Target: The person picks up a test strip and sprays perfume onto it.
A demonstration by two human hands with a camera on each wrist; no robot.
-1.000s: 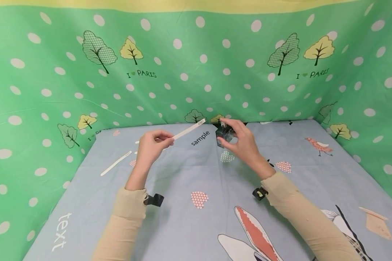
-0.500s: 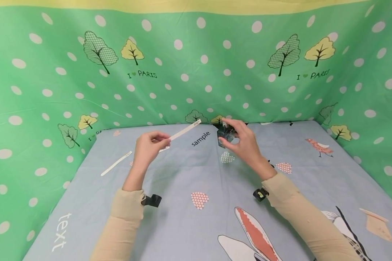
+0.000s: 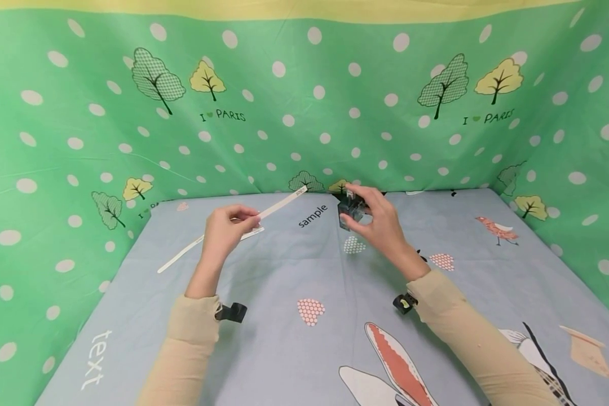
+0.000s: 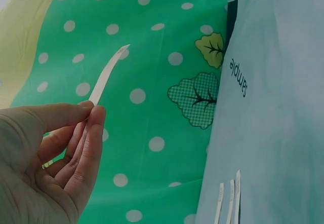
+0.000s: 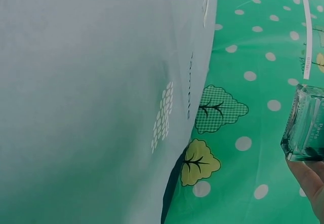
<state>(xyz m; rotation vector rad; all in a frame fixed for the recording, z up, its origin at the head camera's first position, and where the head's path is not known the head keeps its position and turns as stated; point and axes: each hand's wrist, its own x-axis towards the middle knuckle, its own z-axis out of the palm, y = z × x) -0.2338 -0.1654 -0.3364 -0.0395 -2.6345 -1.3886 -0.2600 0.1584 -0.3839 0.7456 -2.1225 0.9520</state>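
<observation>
My left hand pinches a narrow white paper test strip between thumb and fingertips. The strip slants up toward the right, its printed end foremost, and bends slightly in the left wrist view. In my right hand is a dark-tinted glass perfume bottle, raised near the far edge of the table. The index finger reaches over the bottle's top and the thumb supports it from below. A gap separates the strip's end from the bottle. Part of the bottle is cut off in the right wrist view.
More paper strips lie on the blue-grey cloth: one at the left, another partly behind the left hand; the left wrist view has three together. A green dotted curtain hangs behind the table.
My left hand has drifted left with the strip, widening the gap to the bottle. The right hand and bottle stay almost still.
</observation>
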